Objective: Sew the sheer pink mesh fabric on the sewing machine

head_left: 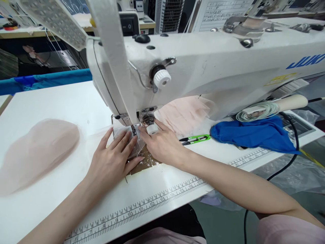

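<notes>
A white sewing machine (203,64) stands over the white table. My left hand (111,157) lies flat with fingers spread, its fingertips on thin sheer fabric (95,139) at the left of the needle area. My right hand (162,142) is just right of the presser foot (133,129), its index finger stretched toward the machine head and the thumb near the foot; the fingers are apart. Pale pink sheer fabric (40,152) spreads over the table at the left. More pink fabric (182,113) lies bunched under the machine arm, behind my right hand.
Green thread snips (195,139) and a blue cloth (254,134) lie right of my right hand. A coiled pale cord (257,111) rests above the cloth. A printed ruler (152,203) follows the table's front edge. A black cable (291,162) hangs at the right.
</notes>
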Demonstrator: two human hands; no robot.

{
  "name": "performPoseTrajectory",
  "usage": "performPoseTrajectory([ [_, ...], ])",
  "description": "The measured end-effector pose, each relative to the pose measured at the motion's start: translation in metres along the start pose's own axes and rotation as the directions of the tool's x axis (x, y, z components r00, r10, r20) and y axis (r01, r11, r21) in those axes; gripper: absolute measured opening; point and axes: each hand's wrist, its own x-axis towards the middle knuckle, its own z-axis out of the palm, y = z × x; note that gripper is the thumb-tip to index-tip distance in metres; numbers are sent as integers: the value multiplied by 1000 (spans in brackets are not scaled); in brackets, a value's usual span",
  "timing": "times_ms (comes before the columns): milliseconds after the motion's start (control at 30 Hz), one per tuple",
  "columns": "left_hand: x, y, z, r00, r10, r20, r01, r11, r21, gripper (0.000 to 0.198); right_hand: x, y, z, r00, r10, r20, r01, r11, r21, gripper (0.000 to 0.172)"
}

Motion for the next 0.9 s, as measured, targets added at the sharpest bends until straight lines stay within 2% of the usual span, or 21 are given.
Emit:
performPoseTrajectory([
  [333, -1, -2, 0, 1000, 1, -28, -1, 1000, -19, 53, -1, 0, -1, 999, -10, -53, 9, 1000, -2, 33],
  [567, -4, -7, -9, 983, 81, -166, -92, 994, -57, 23, -3, -1, -2, 982, -93, -163, 91, 996, -16, 27],
  [700, -4, -8, -11, 971, 124, -204, -138, 989, -56, 19, -3, -3, 0, 965, -144, -219, 142, 990, -25, 23],
  [900, -1, -9, -9, 978, 56, -201, -77, 992, -99, 21, -3, 0, 3, 944, -180, -276, 186, 983, -3, 25],
])
